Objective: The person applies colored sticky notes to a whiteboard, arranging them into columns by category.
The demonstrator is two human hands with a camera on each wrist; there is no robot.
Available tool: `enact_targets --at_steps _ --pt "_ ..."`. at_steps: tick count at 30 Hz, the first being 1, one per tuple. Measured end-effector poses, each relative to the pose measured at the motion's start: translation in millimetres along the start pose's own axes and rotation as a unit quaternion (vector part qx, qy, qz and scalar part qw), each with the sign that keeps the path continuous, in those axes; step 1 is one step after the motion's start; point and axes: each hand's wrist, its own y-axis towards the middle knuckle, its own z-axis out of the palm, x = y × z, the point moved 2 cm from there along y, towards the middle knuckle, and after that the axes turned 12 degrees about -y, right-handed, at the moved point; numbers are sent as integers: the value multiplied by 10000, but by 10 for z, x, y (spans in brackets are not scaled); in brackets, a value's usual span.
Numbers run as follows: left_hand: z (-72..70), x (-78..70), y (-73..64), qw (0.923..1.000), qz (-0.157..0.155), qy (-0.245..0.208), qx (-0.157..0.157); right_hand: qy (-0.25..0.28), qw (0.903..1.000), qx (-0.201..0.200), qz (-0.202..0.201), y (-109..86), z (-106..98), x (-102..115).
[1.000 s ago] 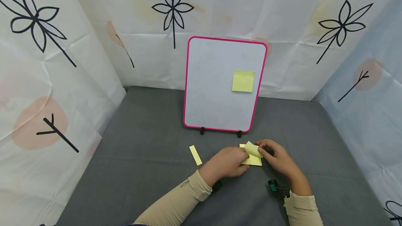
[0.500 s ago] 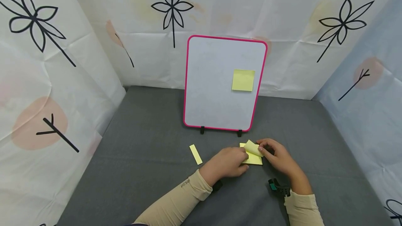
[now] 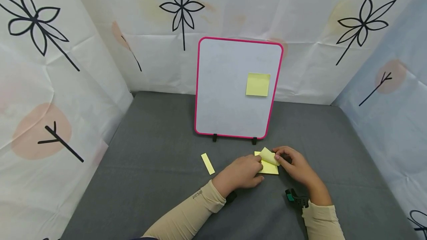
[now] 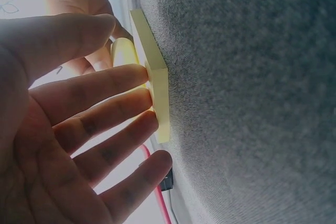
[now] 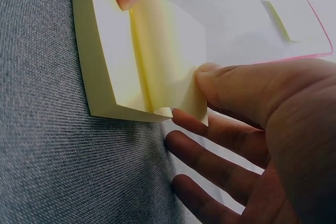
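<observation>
A thick pad of yellow sticky notes (image 3: 269, 169) lies on the grey table in front of the whiteboard. My left hand (image 3: 241, 171) reaches over its left side. In the left wrist view, the extended fingers (image 4: 113, 106) press the pad's top, thumb apart. My right hand (image 3: 298, 166) pinches the free edge of the top sheet (image 5: 181, 51) between thumb and index finger. That sheet is peeled back and curls up off the pad, one edge still attached near the left fingertips. The other right fingers spread below it.
A pink-framed whiteboard (image 3: 227, 114) stands on black feet behind the pad, with one yellow sticky note (image 3: 258, 84) on its right half. A narrow yellow strip (image 3: 208, 163) lies left of the hands. Patterned cloth walls (image 3: 233, 6) enclose the table.
</observation>
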Motion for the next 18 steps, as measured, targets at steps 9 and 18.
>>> enact_targets --at_steps 9,18 --pt "-5 2 -5 10000 31 77 -13 -36 10000 0 35 1 -3 -16" --pt "4 6 -6 9997 72 239 -21 -74 9999 -107 4 3 -8 -41"
